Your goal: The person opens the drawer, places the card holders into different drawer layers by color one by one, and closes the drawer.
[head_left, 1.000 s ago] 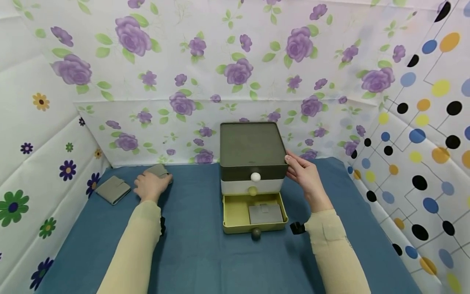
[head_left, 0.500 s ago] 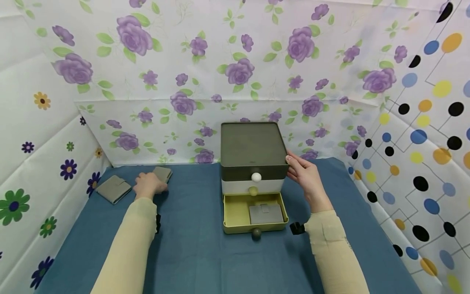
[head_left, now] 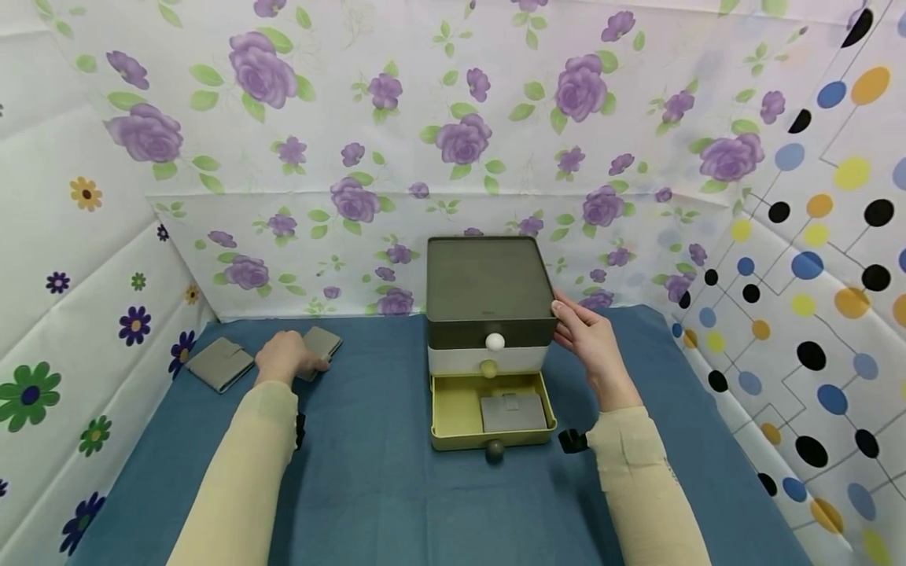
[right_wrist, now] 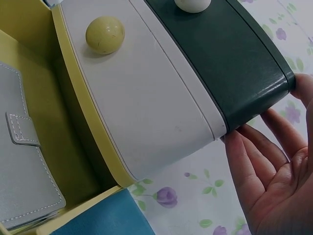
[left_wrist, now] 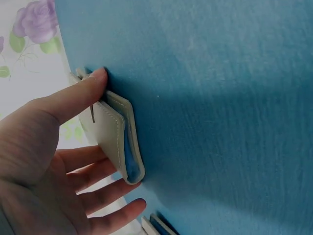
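My left hand (head_left: 283,360) is at the far left of the table, holding a small grey-beige wallet (head_left: 323,346) by its edges. In the left wrist view the thumb lies on one end of this folded wallet (left_wrist: 108,129) and the fingers reach round the other; its leaves are slightly parted. At the drawer box (head_left: 488,279), my right hand (head_left: 593,346) grips the front right corner, thumb at the top edge and fingers along the side. The bottom yellow drawer (head_left: 453,405) is pulled out, with a grey wallet (head_left: 513,413) lying in its right half.
Another grey-beige wallet (head_left: 219,364) lies left of my left hand. A white drawer (right_wrist: 142,93) and a dark green one sit closed above the yellow drawer. Blue cloth (head_left: 368,472) covers the table, with patterned sheets behind and at both sides.
My left hand has shifted slightly left; the wallet beside it has turned and moved a little right and toward me. The right hand and drawer box stay put.
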A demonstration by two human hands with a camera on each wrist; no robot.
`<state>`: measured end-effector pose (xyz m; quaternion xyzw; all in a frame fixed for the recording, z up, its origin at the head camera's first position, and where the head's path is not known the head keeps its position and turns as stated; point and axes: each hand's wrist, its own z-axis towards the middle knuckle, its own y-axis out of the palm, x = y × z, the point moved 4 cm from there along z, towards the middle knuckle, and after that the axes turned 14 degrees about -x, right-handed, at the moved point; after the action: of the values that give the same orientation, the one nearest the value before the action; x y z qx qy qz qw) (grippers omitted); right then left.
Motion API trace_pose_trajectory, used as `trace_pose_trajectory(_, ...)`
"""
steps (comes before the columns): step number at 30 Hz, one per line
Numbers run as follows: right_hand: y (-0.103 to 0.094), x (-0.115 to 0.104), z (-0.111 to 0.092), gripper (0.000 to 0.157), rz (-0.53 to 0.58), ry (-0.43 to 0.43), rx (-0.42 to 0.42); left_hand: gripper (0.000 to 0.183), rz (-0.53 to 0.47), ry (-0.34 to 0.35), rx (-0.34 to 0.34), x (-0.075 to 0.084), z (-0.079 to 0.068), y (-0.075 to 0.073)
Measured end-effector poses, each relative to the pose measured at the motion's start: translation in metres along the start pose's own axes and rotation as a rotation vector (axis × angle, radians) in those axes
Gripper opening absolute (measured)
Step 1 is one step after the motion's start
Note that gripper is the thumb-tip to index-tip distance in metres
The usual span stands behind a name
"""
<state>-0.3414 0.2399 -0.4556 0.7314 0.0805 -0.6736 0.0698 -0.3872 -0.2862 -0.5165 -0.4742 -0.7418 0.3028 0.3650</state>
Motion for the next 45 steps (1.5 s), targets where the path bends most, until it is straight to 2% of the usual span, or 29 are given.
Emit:
trace_pose_trajectory(12, 0.0008, 0.0017, 0.0014, 0.072, 0.006, 0.004, 0.008, 0.076, 0.033, -0.001, 0.019, -0.0011, 0.0038, 0.0043)
trace_pose_trajectory(27, 0.0011, -0.0001, -0.0016, 0.066, 0.008, 0.006, 0.016, 0.074, -0.001, 0.013, 0.072, -0.0037, -0.0023, 0.0054)
trace_pose_trajectory(45, 0.0022, -0.0001, -0.002, 0.067, 0.009, 0.005, 0.011, 0.071, -0.017, 0.05, 0.076, -0.0062, -0.0058, 0.0073)
